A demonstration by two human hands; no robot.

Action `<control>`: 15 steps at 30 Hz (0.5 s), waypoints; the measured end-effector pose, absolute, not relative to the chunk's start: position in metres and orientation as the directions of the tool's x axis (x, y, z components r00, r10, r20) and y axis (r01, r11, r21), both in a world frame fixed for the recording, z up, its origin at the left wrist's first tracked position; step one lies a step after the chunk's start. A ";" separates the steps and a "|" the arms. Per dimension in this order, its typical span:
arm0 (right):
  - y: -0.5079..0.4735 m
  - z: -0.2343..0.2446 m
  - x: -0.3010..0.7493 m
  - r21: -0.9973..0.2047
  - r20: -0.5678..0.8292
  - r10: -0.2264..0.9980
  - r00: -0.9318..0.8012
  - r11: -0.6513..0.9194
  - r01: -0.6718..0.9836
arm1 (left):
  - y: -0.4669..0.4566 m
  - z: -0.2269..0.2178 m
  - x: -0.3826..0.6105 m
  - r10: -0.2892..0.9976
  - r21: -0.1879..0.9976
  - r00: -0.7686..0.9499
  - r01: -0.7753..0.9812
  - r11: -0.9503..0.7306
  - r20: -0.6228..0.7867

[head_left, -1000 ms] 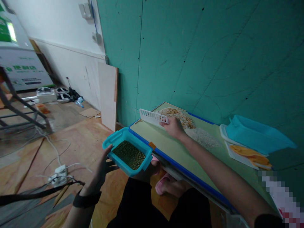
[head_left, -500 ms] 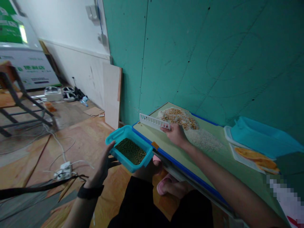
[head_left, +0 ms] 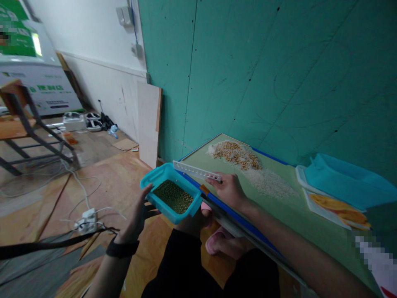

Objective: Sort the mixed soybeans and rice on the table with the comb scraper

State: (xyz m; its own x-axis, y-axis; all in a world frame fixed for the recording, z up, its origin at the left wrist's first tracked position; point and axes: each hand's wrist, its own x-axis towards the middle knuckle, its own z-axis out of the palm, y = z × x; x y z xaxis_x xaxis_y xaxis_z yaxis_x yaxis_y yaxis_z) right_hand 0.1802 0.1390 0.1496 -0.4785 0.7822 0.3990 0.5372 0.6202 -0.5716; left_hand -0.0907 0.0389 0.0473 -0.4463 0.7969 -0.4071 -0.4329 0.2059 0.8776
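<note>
My left hand (head_left: 141, 211) grips a blue plastic container (head_left: 150, 176) by its outer side, just off the table's edge. Green beans (head_left: 173, 196) cover its bottom, with some paler ones at the right end. A white slotted plastic strip (head_left: 195, 170) is pinched at its right end in my right hand (head_left: 228, 188); its far end reaches over the container's rim. On the green tabletop (head_left: 266, 211) behind lie a heap of yellow soybeans (head_left: 231, 153) mixed with white grains and a patch of white, rice-like grains (head_left: 273, 182).
At the table's right stand a larger blue bin (head_left: 347, 180) and a white tray with an orange cloth (head_left: 338, 211). A green wall (head_left: 248, 74) rises behind the table. Left on the floor are a power strip (head_left: 87, 221) with cables and a chair (head_left: 23, 124).
My right hand has drawn the slotted strip toward me and down, from over the tabletop to the container's rim. The container stays held at the table's edge.
</note>
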 end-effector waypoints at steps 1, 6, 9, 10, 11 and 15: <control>0.136 0.150 0.181 -0.588 0.398 0.786 -0.474 0.615 0.526 | 0.039 0.046 -0.091 0.795 0.870 -0.440 -0.447 0.209 -0.417; 0.146 0.154 0.202 -0.646 0.486 0.814 -0.319 0.580 0.497 | 0.028 0.038 -0.083 0.785 0.827 -0.405 -0.514 0.229 -0.469; 0.168 0.157 0.230 -0.646 0.537 0.833 -0.130 0.506 0.572 | 0.014 0.037 -0.071 0.784 0.814 -0.380 -0.520 0.258 -0.491; 0.177 0.157 0.239 -0.648 0.544 0.837 -0.056 0.461 0.606 | 0.009 0.038 -0.066 0.792 0.813 -0.361 -0.516 0.270 -0.492; 0.185 0.156 0.247 -0.653 0.544 0.839 0.017 0.411 0.637 | 0.004 0.038 -0.060 0.794 0.809 -0.340 -0.507 0.297 -0.504; 0.214 0.151 0.259 -0.675 0.481 0.856 0.187 0.226 0.702 | -0.007 0.038 -0.039 0.778 0.782 -0.298 -0.508 0.361 -0.553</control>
